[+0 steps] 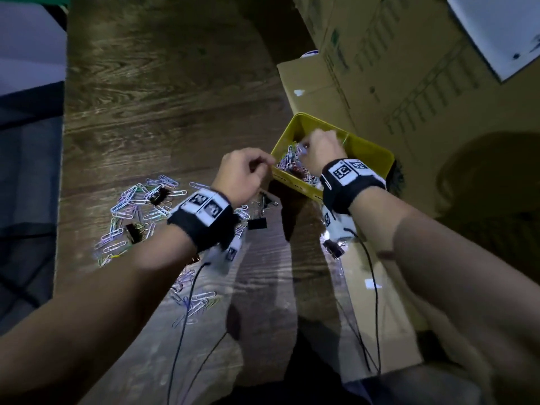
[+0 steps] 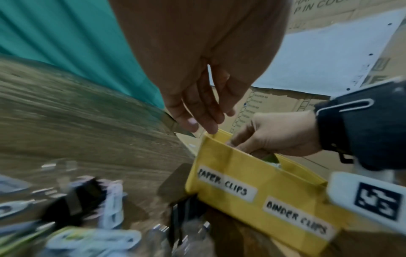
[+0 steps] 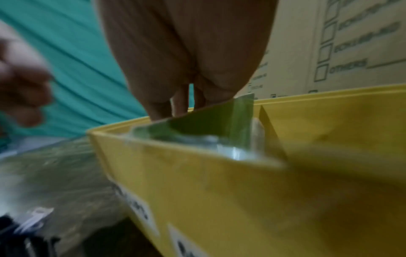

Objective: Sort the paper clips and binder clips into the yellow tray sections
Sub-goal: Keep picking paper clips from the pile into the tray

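Observation:
The yellow tray (image 1: 365, 153) stands at the table's right, its front wall (image 2: 230, 173) labelled PAPER CLIPS and BINDER CLIPS, with a green divider (image 3: 219, 118) inside. A pile of paper clips (image 1: 295, 165) fills the left section. My right hand (image 1: 305, 147) reaches down into that section, fingers curled and pinching shiny clips at the pile's top. My left hand (image 2: 204, 127) hangs beside the tray, relaxed fingertips touching its left corner rim, holding nothing. Loose paper clips (image 1: 131, 206) and black binder clips (image 1: 257, 223) lie on the table to the left.
Cardboard boxes (image 1: 409, 83) rise right behind the tray, and a flat cardboard sheet (image 1: 374, 287) lies at the right. Wrist-camera cables (image 1: 187, 317) trail over the wooden table. The table's left edge (image 1: 62, 171) is close to the clip heap. Teal cloth (image 2: 66, 43) hangs at the back.

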`<state>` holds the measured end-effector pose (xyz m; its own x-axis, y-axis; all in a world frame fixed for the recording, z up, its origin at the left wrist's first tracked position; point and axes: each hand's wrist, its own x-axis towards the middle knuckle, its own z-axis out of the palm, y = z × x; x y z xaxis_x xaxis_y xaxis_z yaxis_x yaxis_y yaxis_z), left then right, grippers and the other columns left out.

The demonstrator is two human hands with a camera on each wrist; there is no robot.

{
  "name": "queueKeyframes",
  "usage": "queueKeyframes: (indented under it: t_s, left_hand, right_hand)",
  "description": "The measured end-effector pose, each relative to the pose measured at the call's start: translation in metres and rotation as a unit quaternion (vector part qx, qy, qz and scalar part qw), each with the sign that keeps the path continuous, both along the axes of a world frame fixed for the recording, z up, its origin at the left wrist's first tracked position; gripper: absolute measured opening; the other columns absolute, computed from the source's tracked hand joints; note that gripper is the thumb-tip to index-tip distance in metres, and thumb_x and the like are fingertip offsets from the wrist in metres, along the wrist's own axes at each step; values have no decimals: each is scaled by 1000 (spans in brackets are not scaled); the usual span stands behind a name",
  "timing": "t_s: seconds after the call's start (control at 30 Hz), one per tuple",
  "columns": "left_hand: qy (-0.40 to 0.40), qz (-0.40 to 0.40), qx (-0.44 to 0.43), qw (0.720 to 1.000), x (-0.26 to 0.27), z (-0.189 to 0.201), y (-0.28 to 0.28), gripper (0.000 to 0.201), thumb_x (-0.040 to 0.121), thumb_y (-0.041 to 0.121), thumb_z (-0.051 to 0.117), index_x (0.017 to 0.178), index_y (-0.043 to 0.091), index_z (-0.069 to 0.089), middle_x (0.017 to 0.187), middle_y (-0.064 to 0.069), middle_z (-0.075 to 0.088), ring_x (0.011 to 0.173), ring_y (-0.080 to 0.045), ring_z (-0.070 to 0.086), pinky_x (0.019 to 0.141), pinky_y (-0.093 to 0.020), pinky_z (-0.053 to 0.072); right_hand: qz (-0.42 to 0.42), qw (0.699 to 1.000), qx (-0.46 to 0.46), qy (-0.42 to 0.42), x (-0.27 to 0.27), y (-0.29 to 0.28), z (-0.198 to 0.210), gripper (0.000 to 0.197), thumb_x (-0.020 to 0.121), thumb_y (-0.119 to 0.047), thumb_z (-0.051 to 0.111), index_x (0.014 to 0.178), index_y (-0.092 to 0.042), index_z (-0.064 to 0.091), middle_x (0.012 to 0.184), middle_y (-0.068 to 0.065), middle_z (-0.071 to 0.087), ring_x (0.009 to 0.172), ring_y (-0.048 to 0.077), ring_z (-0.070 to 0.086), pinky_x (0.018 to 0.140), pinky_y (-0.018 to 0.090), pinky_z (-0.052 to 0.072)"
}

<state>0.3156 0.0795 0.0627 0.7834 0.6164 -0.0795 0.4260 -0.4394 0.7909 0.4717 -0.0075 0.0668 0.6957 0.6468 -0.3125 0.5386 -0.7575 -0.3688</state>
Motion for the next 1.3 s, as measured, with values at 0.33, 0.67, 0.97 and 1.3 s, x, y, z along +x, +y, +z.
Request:
queueKeyframes:
  t_s: [0.33, 0.67, 0.97, 1.3]
  left_hand:
    - [196, -94, 34, 976, -236, -58, -5, 18, 63, -1, 54, 65, 15, 63, 63, -1, 64, 56, -16, 57, 57, -22, 43]
    - [184, -33, 91, 978, -279, -77, 13, 29, 75, -3, 54, 98, 5, 68, 102, -13, 63, 93, -32, 61, 89, -35, 49]
    - [253, -74, 174, 949, -311, -83, -31, 44, 69, 3, 56, 111, 15, 60, 111, -10, 57, 96, -33, 54, 70, -44, 52]
    - [293, -26, 144, 945, -304, -79, -44, 62, 71, 53, 64, 120, 19, 51, 115, -11, 47, 104, -31, 44, 88, -43, 46]
  right_hand:
    - [119, 964, 228, -67, -76, -22, 2, 22, 88, -18, 60, 107, -15, 69, 108, 9, 60, 99, 23, 58, 90, 34, 44]
    - [430, 895, 53, 101, -263, -40, -56, 38, 93, -15, 50, 130, -16, 54, 143, 5, 42, 129, 23, 39, 104, 36, 37]
    - [410, 912, 15, 20, -315, -69, -88, 54, 90, -24, 55, 140, -14, 39, 150, 7, 31, 140, 27, 23, 115, 46, 22]
    - [231, 970, -78, 7, -326, -68, -78, 113, 62, -67, 71, 147, -17, 14, 137, 7, 29, 125, 26, 31, 102, 40, 34]
